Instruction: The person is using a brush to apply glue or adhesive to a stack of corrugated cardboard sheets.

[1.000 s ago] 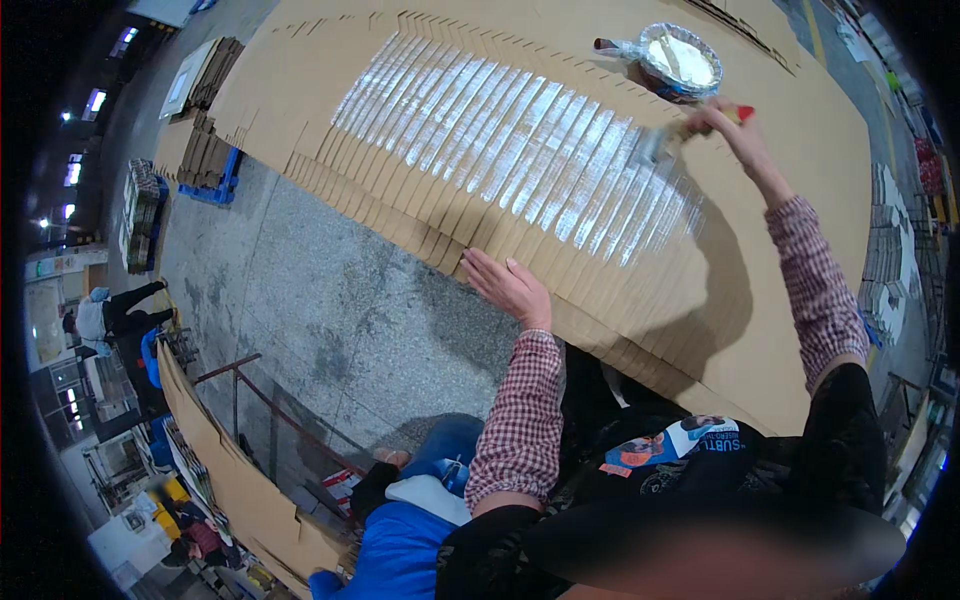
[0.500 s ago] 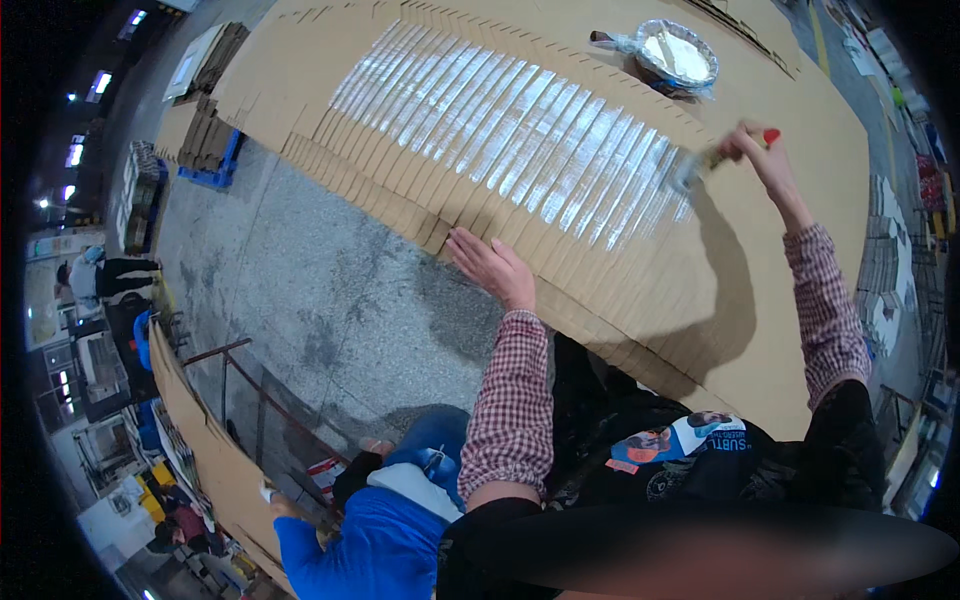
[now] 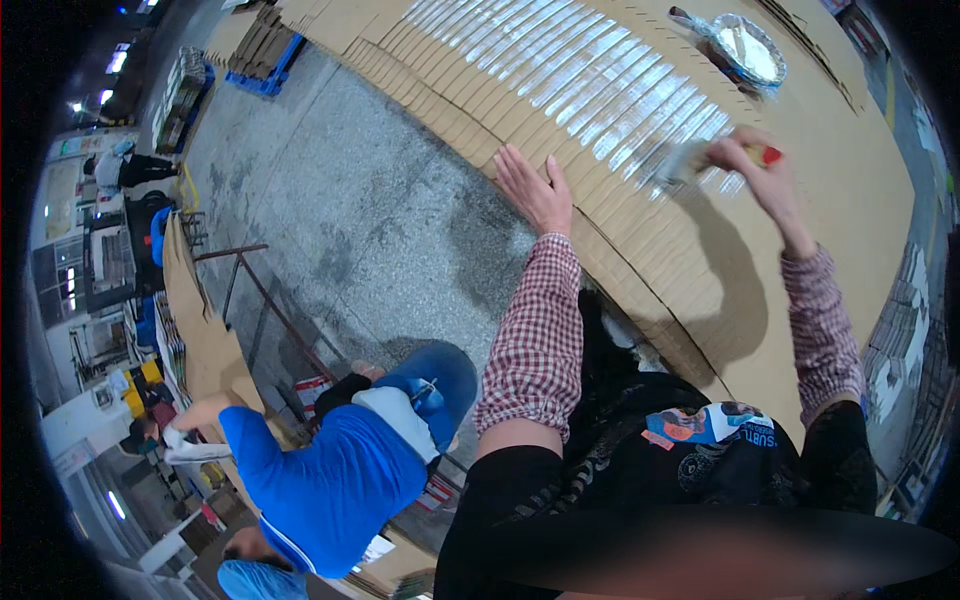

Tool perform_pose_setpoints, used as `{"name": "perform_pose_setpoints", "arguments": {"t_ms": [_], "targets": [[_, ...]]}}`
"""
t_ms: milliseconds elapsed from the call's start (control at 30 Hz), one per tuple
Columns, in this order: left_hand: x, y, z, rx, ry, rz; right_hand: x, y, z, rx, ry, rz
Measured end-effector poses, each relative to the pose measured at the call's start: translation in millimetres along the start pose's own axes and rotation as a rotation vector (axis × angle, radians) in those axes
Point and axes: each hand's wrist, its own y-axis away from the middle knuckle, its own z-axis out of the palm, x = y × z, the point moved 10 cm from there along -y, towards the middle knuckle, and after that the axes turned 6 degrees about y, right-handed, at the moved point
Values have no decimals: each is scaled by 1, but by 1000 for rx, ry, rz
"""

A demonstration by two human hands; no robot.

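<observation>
My right hand [image 3: 758,172] is closed around the handle of a brush with a red end [image 3: 771,156]. The brush's bristles [image 3: 684,163], smeared by motion, are over a row of overlapping cardboard sheets [image 3: 520,120]. Shiny wet white strips [image 3: 590,85] run along their exposed edges. My left hand [image 3: 537,190] lies flat with fingers stretched on the near edge of the sheets, holding nothing. Beyond the strips stands a plastic-lined bowl [image 3: 783,62] of white paste, with a dark-tipped thing wrapped in clear plastic [image 3: 686,17] at its side.
A co-worker in a blue top [image 3: 335,480] bends at a cardboard-covered bench [image 3: 200,300] on the left. Between us are concrete floor [image 3: 340,190] and a metal frame [image 3: 262,285]. Stacked cardboard on a blue pallet [image 3: 262,75] stands far left; more stacks [image 3: 895,330] line the right.
My view has shifted, so the cardboard sits higher and further right. The brush has moved left across the strips. My left hand stays at the sheets' edge; more of the co-worker shows.
</observation>
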Motion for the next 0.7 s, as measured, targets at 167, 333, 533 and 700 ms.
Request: {"name": "perform_pose_setpoints", "arguments": {"t_ms": [167,333,533,700], "targets": [[-5,-2,-6,48,13,17,-28,-20,78,-110,219,-267],[-10,0,-2,49,-1,-2,-32,37,56,-156,394,-262],[-3,0,-7,71,-4,18,-40,32,42,-64,317,-283],[-2,1,-6,27,-1,2,-35,29,63,-62,277,-368]]}}
